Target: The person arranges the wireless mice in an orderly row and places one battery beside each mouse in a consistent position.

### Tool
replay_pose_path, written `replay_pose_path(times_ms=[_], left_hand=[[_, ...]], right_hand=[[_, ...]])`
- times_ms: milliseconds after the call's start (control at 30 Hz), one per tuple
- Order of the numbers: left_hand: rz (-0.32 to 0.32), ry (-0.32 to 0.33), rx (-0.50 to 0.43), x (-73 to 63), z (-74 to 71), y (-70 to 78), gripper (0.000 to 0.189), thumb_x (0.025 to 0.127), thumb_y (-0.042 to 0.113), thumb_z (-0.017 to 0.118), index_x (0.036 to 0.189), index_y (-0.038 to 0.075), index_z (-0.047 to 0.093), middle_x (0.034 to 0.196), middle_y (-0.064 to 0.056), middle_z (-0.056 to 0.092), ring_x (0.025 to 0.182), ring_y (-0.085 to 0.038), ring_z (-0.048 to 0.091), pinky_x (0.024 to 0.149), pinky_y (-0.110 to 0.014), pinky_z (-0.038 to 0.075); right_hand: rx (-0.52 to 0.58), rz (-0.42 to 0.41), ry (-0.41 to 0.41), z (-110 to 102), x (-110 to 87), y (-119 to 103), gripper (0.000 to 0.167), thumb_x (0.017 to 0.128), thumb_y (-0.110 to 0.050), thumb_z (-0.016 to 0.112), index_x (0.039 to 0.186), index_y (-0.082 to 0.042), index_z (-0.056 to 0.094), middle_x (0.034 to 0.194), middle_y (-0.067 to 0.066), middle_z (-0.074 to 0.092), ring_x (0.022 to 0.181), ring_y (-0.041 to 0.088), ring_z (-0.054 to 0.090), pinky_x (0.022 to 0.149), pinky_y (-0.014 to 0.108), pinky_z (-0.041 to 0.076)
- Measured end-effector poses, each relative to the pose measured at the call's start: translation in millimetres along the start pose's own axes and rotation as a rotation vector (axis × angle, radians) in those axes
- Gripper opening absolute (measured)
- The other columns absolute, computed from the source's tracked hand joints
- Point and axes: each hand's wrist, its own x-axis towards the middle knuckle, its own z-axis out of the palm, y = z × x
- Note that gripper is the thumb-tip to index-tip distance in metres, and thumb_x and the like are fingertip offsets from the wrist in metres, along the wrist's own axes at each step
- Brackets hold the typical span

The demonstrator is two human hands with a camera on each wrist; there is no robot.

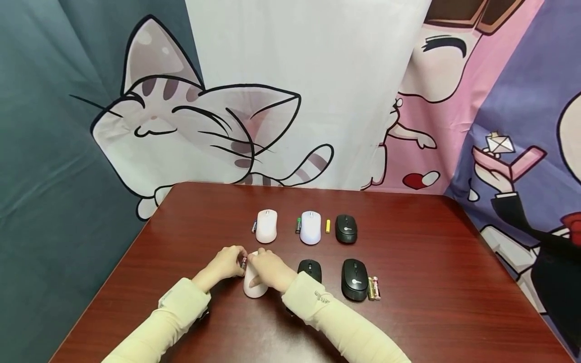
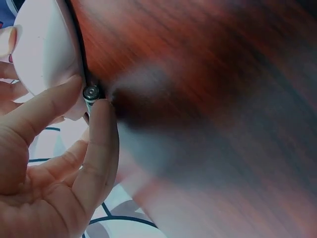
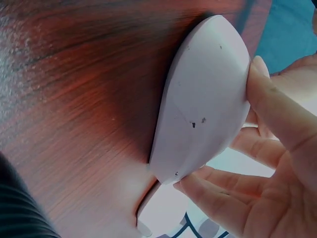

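Low and left of centre in the head view, my right hand (image 1: 274,270) grips a pale pink-white computer mouse (image 1: 255,291) by its sides. The right wrist view shows the scuffed shell of that mouse (image 3: 203,99), thumb on one side and fingers on the other. At the mouse's left side, my left hand (image 1: 227,262) pinches a small battery (image 1: 244,262) between thumb and a finger. In the left wrist view one end of the battery (image 2: 92,92) faces the camera, close to the mouse's edge. The rest of the battery is mostly hidden by fingers.
Behind the hands stand a white mouse (image 1: 266,226), a lilac-white mouse (image 1: 310,228) and a black mouse (image 1: 346,229), with a green-topped battery (image 1: 298,225) and a yellow battery (image 1: 328,226). Right of my hands are two black mice, one (image 1: 310,269) partly behind my sleeve, and paired batteries (image 1: 374,288).
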Motion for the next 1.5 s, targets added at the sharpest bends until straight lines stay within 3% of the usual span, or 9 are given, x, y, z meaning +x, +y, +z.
replay_pose_path(times_ms=[200, 500, 1000, 1200, 1333, 1500], left_hand=[[0.011, -0.034, -0.032, -3.7, 2.5, -2.4, 0.035, 0.06, -0.004, 0.074, 0.093, 0.0, 0.064, 0.06, -0.001, 0.054, 0.052, -0.01, 0.05, 0.051, -0.023, 0.041], [0.152, -0.067, -0.011, -2.8, -2.0, -0.6, 0.037, 0.058, -0.005, 0.079, 0.092, -0.004, 0.066, 0.054, 0.0, 0.058, 0.048, -0.005, 0.048, 0.051, -0.022, 0.042], [0.12, -0.132, -0.031, -3.0, -5.5, -2.8, 0.047, 0.059, -0.004, 0.08, 0.103, -0.007, 0.064, 0.056, -0.001, 0.06, 0.048, -0.006, 0.051, 0.05, -0.022, 0.043], [0.134, -0.179, 0.008, -4.5, -9.9, -3.9, 0.049, 0.062, 0.003, 0.081, 0.107, -0.007, 0.064, 0.059, -0.001, 0.062, 0.052, -0.006, 0.052, 0.054, -0.023, 0.043], [0.143, -0.169, 0.029, -6.3, -13.2, -3.5, 0.048, 0.063, 0.006, 0.081, 0.106, -0.005, 0.064, 0.063, -0.001, 0.06, 0.056, -0.007, 0.05, 0.058, -0.024, 0.042], [0.137, -0.117, 0.043, -8.4, -15.4, -2.7, 0.043, 0.065, 0.008, 0.08, 0.104, -0.002, 0.065, 0.072, -0.004, 0.056, 0.063, -0.011, 0.046, 0.061, -0.027, 0.04]], right_hand=[[-0.003, 0.014, 0.0, 2, -4.4, -3, 0.052, 0.069, -0.039, 0.077, 0.111, -0.013, 0.063, 0.105, 0.01, 0.061, 0.089, 0.023, 0.06, 0.073, 0.028, 0.051], [-0.006, 0.041, 0.007, 1, -7.6, -2, 0.049, 0.071, -0.04, 0.075, 0.11, -0.012, 0.061, 0.102, 0.01, 0.059, 0.087, 0.022, 0.058, 0.069, 0.028, 0.051], [0.035, 0.059, -0.002, 4, -9.7, -3, 0.048, 0.076, -0.037, 0.072, 0.113, -0.009, 0.057, 0.107, 0.013, 0.057, 0.096, 0.024, 0.058, 0.07, 0.03, 0.052], [0.018, 0.076, -0.021, 4, -11.4, -8, 0.053, 0.079, -0.037, 0.069, 0.122, -0.009, 0.055, 0.127, 0.021, 0.054, 0.114, 0.03, 0.056, 0.073, 0.032, 0.055], [0.04, 0.077, -0.012, 2, -10.8, -8, 0.054, 0.079, -0.035, 0.07, 0.125, -0.013, 0.054, 0.132, 0.019, 0.052, 0.118, 0.03, 0.054, 0.075, 0.034, 0.055], [-0.058, -0.013, 0.041, -3, -13.2, -9, 0.043, 0.081, -0.037, 0.068, 0.118, -0.017, 0.057, 0.121, 0.009, 0.058, 0.113, 0.026, 0.057, 0.084, 0.031, 0.052]])
